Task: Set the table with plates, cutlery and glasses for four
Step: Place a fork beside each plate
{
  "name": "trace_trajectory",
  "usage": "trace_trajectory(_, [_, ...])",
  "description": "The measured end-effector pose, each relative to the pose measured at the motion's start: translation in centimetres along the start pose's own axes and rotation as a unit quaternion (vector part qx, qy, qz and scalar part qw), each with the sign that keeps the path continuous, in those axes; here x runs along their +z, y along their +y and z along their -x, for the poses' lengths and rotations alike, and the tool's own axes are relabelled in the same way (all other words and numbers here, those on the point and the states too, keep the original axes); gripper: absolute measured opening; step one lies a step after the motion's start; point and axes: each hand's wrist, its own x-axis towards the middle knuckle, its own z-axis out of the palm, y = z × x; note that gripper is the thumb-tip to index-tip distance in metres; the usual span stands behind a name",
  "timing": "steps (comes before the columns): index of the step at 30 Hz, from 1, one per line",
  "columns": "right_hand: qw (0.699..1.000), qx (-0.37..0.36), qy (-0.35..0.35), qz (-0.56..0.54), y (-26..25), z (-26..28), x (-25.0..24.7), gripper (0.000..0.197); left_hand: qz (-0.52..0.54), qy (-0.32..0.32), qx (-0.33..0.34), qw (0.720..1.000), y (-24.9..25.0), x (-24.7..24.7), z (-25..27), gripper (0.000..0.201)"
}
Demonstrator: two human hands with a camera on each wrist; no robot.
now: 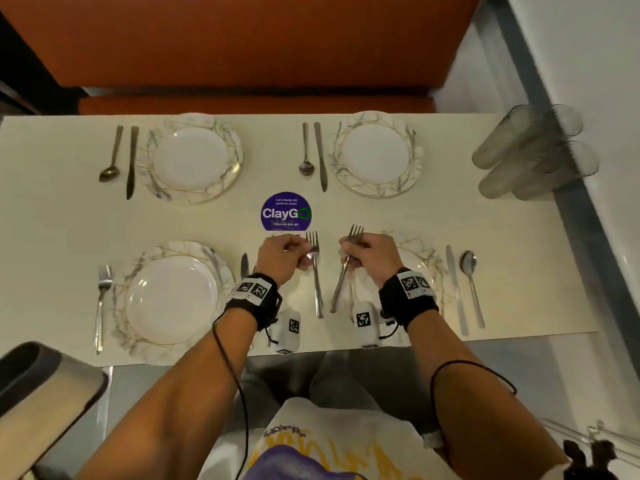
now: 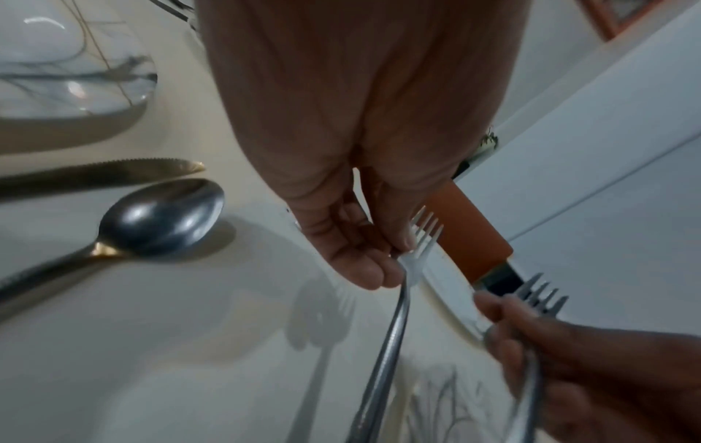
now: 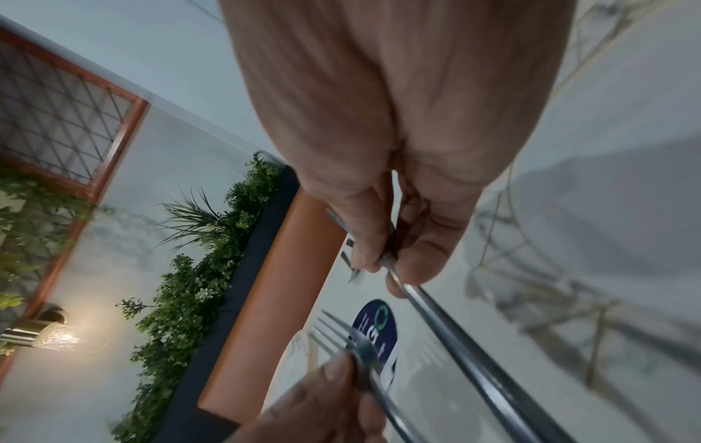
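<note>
Holding one fork [image 1: 316, 271] by its neck, the left hand [image 1: 282, 258] hovers between the two near plates; the right hand [image 1: 372, 259] pinches a second fork [image 1: 343, 275] above the near right plate [image 1: 429, 268]. Forks are being laid; the far settings lack theirs, so a long reach comes next.

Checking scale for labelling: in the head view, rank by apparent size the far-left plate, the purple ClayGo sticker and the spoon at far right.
1. far-left plate, clearly the largest.
2. and 3. unsure: the spoon at far right looks longer, while the purple ClayGo sticker covers more area. The spoon also lies nearer the camera, so I won't rank them.
</note>
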Motion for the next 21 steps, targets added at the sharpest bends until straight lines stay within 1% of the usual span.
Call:
trace_trajectory(2, [1.0, 0.005, -0.001, -0.005, 0.1, -0.4, -2.2, 0.008, -0.018, 0.004, -0.024, 1.0, -0.5, 1.4, -0.2, 0.008])
trace_trajectory(4, [1.0, 0.01, 0.006, -0.013, 0.3, -0.8, -3.9, 0.013, -0.045, 0.007, -0.042, 0.998, -1.0, 2.6, -0.2, 0.009])
trace_trajectory(6, [1.0, 0.015, 0.012, -0.013, 0.6, -1.0, -5.0, 0.018, -0.068, 0.013, -0.05, 0.996, -1.4, 3.4, 0.0, 0.011])
trace_trajectory(8, [1.0, 0.017, 0.013, -0.015, 0.9, -1.1, -5.7, 0.021, -0.071, 0.019, -0.058, 0.996, -1.8, 4.0, 0.3, 0.012])
trace_trajectory(17, [1.0, 0.005, 0.009, -0.025, 1.2, -0.4, -5.5, 0.017, -0.062, 0.083, -0.06, 0.993, -3.3, 5.3, 0.5, 0.013])
trace_trajectory(21, [1.0, 0.002, 0.005, -0.022, 1.7, -0.2, -5.3, 0.02, -0.064, 0.096, -0.061, 0.991, -3.3, 5.7, 0.7, 0.008])
